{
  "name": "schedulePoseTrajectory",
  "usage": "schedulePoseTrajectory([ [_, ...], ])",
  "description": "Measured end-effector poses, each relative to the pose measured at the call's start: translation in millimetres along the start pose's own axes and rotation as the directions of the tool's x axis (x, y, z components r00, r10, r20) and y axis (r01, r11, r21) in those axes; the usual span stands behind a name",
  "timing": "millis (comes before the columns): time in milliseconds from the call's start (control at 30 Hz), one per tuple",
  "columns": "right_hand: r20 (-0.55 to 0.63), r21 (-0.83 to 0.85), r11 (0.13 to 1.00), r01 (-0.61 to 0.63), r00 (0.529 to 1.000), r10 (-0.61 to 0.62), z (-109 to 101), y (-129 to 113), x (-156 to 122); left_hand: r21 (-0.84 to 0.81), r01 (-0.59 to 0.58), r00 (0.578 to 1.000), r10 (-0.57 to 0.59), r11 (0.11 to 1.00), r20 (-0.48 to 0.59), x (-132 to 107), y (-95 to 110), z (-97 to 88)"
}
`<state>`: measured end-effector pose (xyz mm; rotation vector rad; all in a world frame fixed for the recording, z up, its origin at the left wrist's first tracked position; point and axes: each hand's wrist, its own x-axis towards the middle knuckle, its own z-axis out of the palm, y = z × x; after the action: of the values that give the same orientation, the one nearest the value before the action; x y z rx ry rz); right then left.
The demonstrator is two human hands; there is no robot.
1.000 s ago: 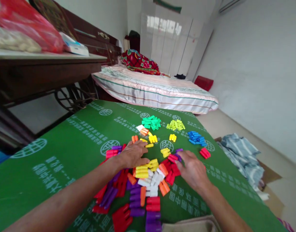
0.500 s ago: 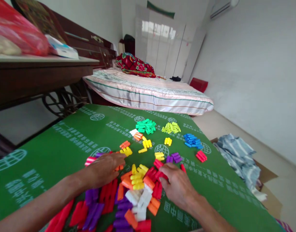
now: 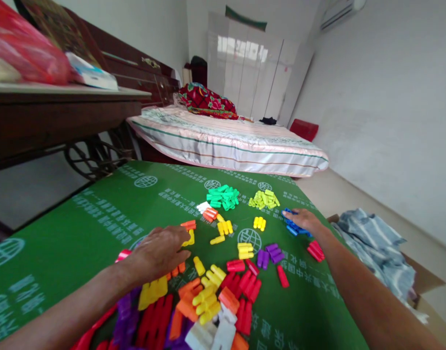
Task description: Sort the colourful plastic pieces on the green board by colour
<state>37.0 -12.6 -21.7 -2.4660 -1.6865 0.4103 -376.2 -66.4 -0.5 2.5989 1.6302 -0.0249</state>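
A heap of small plastic pieces in red, purple, orange, yellow and white (image 3: pixel 204 304) lies on the green printed table cover (image 3: pixel 99 228) in front of me. My left hand (image 3: pixel 161 250) rests palm down on pieces at the heap's left, fingers curled near a yellow piece (image 3: pixel 190 238) and an orange piece (image 3: pixel 188 224). My right hand (image 3: pixel 303 219) reaches far right and lies over the blue pile (image 3: pixel 293 226), fingers bent down on it; what it holds is hidden. Sorted piles lie beyond: green (image 3: pixel 223 197), lime (image 3: pixel 264 199), red (image 3: pixel 316 250), purple (image 3: pixel 269 254).
A bed (image 3: pixel 226 141) with a red flowered blanket stands behind the table. A dark wooden sewing table (image 3: pixel 59 116) with bags on top is at the left. A striped blue cloth (image 3: pixel 376 243) lies on a cardboard box at the right.
My right hand left the heap and moved far right onto the blue pile. My left hand stayed on the heap's left side. The head turned slightly.
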Motion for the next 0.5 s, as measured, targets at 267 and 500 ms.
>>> schedulePoseTrajectory([
  [267,0.054,-0.051,0.979,0.198,0.979,-0.196,23.8,-63.7,-70.0,-0.06,0.014,1.0,-0.012,0.998,0.022,38.6,-6.0,0.7],
  [500,0.057,-0.03,0.895,0.445,0.895,-0.443,34.6,-121.7,-145.0,-0.188,-0.094,0.992,0.076,0.978,-0.099,57.6,21.7,7.2],
])
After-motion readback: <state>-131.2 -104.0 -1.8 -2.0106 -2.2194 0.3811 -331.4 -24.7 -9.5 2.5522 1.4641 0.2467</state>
